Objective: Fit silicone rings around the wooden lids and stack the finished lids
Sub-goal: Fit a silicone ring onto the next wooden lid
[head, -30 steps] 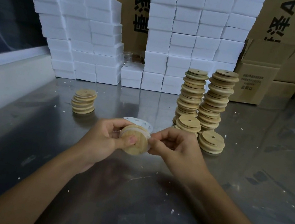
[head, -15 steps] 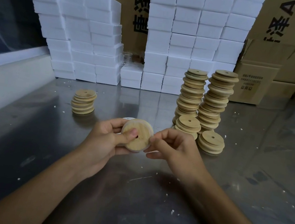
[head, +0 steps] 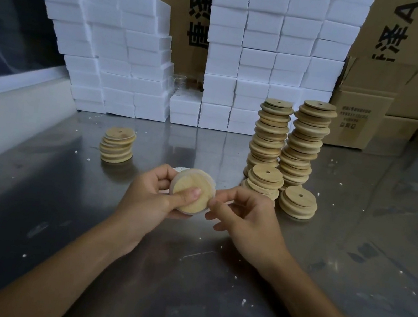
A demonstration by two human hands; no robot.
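Two bare hands meet over the middle of the steel table [head: 348,278], both busy with one wooden lid [head: 194,193] held tilted on edge above the surface, its flat face turned toward the person. The left hand [head: 152,198] grips it, thumb pressed across the face and fingers curled behind. The right hand [head: 246,218] sits at the lid's three o'clock edge, its fingertips [head: 212,203] pinching at the rim, where a pale, translucent silicone ring [head: 212,186] shows along the edge; how far round the ring is seated I cannot tell. Just behind the lid, at its eleven o'clock, a sliver of something white [head: 178,169] lies on the table. Off toward two o'clock stand two tall stacks of lids [head: 291,141], side by side and leaning a little, with two short stacks [head: 297,205] in front of them. At ten o'clock, well apart, a low stack [head: 117,144] stands alone. White foam blocks [head: 258,56] are piled along the back, with printed cardboard cartons [head: 415,40] behind them, and white crumbs speckle the tabletop.
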